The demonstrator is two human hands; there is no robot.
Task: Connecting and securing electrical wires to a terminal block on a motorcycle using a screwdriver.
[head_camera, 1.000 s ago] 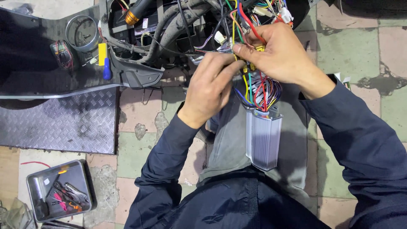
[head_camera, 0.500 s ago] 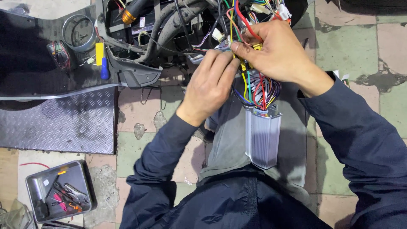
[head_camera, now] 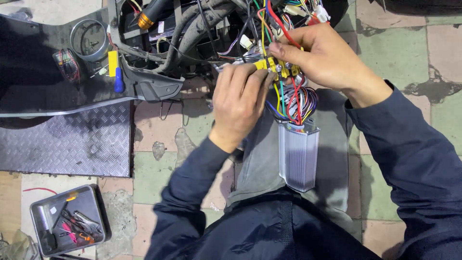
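At upper centre, my left hand (head_camera: 240, 103) and right hand (head_camera: 320, 58) both pinch the yellow connector (head_camera: 276, 67); small, stiff, light, best gripped by its body, not the limp wires (head_camera: 293, 103).

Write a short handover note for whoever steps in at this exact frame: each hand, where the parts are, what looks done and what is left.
Left hand: fingertips pinch the yellow connectors from the left.
Right hand: grips the same connectors and the coloured wires from the right.
The ribbed silver controller box lies on the person's lap, its wires running up to the connectors.
Tool tray sits on the floor at lower left.
Done: box wired and within reach. Left: whether the connectors are mated cannot be told; the scooter's harness lies exposed.
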